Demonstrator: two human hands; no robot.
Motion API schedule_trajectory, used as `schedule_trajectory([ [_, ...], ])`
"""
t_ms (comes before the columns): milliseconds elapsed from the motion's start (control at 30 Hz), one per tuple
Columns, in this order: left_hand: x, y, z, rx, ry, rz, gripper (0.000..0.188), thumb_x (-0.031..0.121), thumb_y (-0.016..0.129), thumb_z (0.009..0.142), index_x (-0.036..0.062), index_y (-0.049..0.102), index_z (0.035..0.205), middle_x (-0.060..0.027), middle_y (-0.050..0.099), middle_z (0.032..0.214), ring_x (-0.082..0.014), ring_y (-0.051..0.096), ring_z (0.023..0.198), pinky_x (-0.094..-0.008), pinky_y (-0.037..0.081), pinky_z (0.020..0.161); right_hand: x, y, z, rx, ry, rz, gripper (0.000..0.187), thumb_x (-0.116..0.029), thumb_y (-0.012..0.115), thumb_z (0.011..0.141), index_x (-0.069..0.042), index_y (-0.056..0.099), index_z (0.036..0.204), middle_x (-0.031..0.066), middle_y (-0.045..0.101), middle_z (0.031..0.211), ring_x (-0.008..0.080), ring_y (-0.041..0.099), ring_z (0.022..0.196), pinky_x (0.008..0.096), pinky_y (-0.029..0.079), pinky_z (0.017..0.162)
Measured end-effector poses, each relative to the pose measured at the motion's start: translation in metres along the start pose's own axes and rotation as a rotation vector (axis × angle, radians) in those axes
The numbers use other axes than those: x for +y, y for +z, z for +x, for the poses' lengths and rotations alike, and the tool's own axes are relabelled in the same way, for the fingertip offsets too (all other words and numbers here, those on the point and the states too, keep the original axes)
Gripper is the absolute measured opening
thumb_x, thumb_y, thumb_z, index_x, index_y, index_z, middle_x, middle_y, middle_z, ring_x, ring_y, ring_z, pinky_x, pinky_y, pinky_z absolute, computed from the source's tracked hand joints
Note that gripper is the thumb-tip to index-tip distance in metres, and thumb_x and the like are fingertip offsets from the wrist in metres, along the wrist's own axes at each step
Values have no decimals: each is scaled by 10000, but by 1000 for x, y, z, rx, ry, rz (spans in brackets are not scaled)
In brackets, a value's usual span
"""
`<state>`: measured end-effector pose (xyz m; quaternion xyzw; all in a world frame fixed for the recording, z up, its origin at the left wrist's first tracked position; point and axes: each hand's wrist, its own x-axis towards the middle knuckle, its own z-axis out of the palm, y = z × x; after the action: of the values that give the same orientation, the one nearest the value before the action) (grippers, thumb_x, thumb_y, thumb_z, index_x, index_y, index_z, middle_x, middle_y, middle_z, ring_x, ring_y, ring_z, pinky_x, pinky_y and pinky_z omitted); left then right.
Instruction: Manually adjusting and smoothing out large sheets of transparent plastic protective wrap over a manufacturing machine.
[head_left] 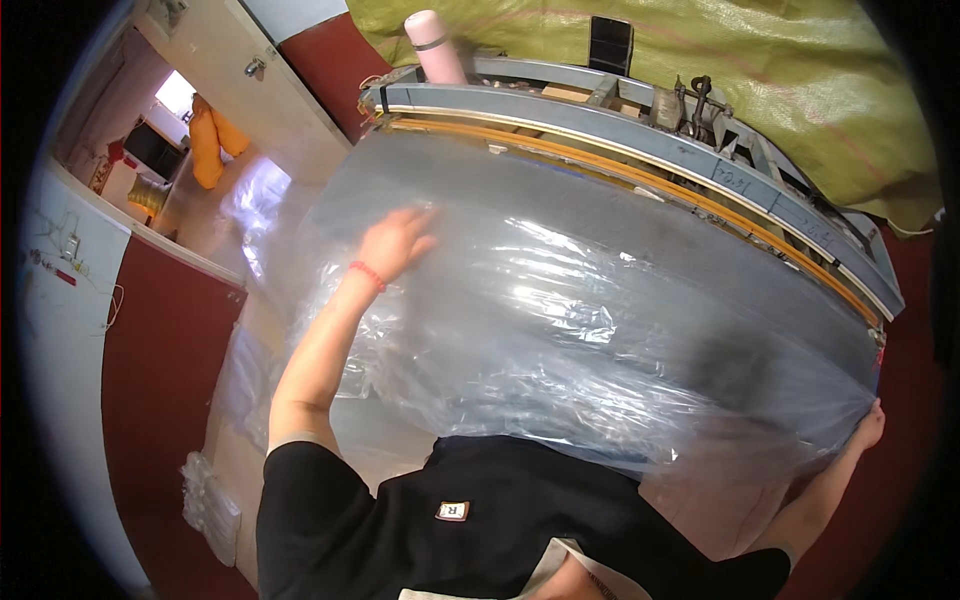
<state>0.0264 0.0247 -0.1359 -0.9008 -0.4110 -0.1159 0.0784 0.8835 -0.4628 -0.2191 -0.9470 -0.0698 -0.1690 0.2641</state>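
A wide sheet of clear plastic film (560, 300) lies spread over a grey work surface in front of me, wrinkled and shiny toward my body. Over its left part is my left hand (398, 240), with a red bead bracelet on the wrist. Its fingers are apart and slightly blurred, and nothing shows in them; whether it touches the film I cannot tell. At the far right, my right hand (873, 424) pinches the film's corner, which is pulled into creases toward it.
Behind the film runs a long metal frame (640, 130) with an orange strip (600, 160) along it. A pink bottle (436, 50), a black phone-like slab (611, 46) and clamps (700, 105) are at the back. Folded plastic (212, 505) lies lower left; an open door (250, 80) stands upper left.
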Motion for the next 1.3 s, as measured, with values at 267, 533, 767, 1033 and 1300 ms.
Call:
schedule_trajectory([
  [267, -12, 38, 26, 255, -81, -67, 179, 230, 664, 731, 54, 630, 730, -77, 525, 713, -262, 497, 727, -349, 444, 617, 35, -84, -10, -100, 168, 976, 395, -323, 655, 788, -7, 595, 1016, 87, 598, 977, 179, 550, 884, 295, 432, 804],
  [533, -3, 43, 30, 356, -258, -493, 271, 164, 665, 704, 31, 584, 926, -124, 557, 855, -268, 518, 846, -347, 431, 736, 32, -152, -42, 10, 147, 1031, 423, -322, 644, 793, -42, 570, 1101, 65, 566, 1082, 170, 502, 1000, 305, 371, 896],
  [767, 1, 20, 49, -112, -292, -378, 221, 215, 600, 751, 51, 588, 898, -135, 596, 936, -288, 544, 943, -393, 434, 792, 58, -103, 4, -230, 203, 986, 346, -302, 589, 833, -24, 607, 1038, 69, 604, 989, 167, 542, 916, 298, 409, 839],
  [1033, -29, 36, 112, 738, -671, -1122, 116, 161, 480, 849, 67, 475, 782, 16, 429, 627, -78, 418, 571, -230, 362, 507, -113, 1, -2, 388, -230, 261, 290, -270, 504, 806, -33, 670, 800, 139, 646, 764, 257, 594, 623, 385, 454, 583],
  [1300, -152, 147, 155, 703, -649, -1089, 167, 196, 555, 827, 86, 494, 718, 63, 400, 621, -44, 340, 547, -195, 280, 481, -182, 105, -14, 110, -29, 860, 162, -167, 625, 800, -19, 567, 770, 62, 596, 680, 154, 563, 643, 278, 443, 632],
])
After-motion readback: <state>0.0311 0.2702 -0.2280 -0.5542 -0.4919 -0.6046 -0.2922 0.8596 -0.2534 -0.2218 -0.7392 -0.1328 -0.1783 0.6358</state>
